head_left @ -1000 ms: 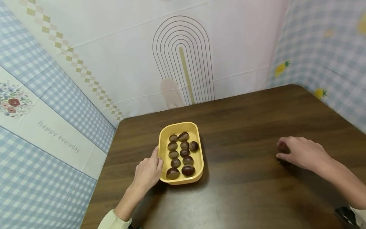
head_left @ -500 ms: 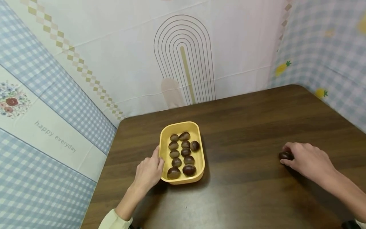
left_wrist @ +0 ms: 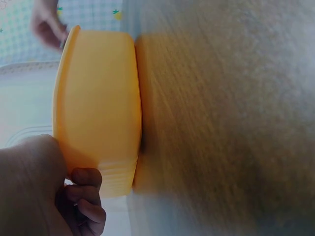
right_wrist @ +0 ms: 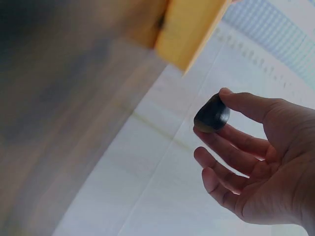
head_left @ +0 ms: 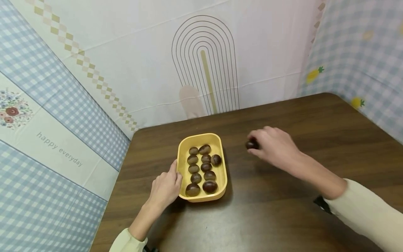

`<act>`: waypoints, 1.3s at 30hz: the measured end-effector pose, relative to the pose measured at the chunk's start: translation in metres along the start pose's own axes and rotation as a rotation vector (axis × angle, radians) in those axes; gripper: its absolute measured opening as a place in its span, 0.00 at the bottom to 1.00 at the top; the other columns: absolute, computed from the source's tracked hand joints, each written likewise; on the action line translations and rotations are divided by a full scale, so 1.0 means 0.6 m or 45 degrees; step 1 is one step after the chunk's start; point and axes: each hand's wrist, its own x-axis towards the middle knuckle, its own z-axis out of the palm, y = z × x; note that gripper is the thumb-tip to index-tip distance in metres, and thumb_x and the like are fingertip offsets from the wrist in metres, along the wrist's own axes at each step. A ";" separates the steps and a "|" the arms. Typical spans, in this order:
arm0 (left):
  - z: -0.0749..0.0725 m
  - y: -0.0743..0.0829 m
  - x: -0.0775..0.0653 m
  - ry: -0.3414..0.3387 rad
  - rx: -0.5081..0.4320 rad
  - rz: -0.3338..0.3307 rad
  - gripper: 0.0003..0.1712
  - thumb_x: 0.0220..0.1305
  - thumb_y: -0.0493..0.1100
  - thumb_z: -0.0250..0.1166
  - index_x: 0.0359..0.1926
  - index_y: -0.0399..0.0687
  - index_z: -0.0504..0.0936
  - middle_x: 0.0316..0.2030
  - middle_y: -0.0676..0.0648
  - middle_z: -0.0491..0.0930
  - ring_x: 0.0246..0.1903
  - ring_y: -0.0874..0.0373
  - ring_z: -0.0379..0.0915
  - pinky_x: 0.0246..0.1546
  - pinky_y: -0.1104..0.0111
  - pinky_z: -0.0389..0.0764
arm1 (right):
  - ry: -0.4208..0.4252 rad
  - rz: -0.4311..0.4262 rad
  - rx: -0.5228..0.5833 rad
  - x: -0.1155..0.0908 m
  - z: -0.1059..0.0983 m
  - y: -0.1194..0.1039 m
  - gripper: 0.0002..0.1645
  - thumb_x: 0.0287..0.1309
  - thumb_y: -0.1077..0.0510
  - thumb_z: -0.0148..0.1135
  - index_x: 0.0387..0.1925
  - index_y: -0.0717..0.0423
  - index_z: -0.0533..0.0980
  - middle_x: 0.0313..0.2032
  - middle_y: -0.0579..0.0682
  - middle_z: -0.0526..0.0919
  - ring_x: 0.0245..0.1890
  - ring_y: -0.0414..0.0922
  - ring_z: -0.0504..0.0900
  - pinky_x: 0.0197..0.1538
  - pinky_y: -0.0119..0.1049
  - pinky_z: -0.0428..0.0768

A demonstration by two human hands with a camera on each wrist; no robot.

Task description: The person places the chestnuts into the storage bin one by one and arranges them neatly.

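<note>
My right hand (head_left: 274, 145) pinches a dark brown chestnut (head_left: 252, 144) between thumb and fingertips, to the right of a yellow container (head_left: 203, 200). In the right wrist view the chestnut (right_wrist: 212, 114) is held off the table, with the ring and little fingers loosely curled below it. My left hand (head_left: 166, 185) grips the container's left side at the rim. The left wrist view shows several of its fingers curled against the container's outer wall (left_wrist: 101, 108). Several chestnuts (head_left: 206, 167) lie inside the container in two rough columns, one more beside them at the right wall.
The dark wooden table (head_left: 267, 213) extends to the right and in front of the container. A white patterned cloth (head_left: 141, 63) hangs behind the table, and blue checked cloth (head_left: 355, 59) covers the right side. More checked cloth hangs on the left.
My right hand has picked up the chestnut from the right side of the table and carried it left toward the container. My left hand has stayed at the container's rim.
</note>
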 end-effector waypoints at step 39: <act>-0.001 0.012 -0.007 0.004 -0.009 0.002 0.29 0.79 0.42 0.53 0.76 0.39 0.70 0.16 0.51 0.69 0.17 0.54 0.67 0.19 0.58 0.70 | -0.241 -0.455 -0.487 0.178 0.174 -0.098 0.11 0.71 0.65 0.64 0.34 0.49 0.86 0.29 0.48 0.86 0.39 0.51 0.78 0.44 0.43 0.71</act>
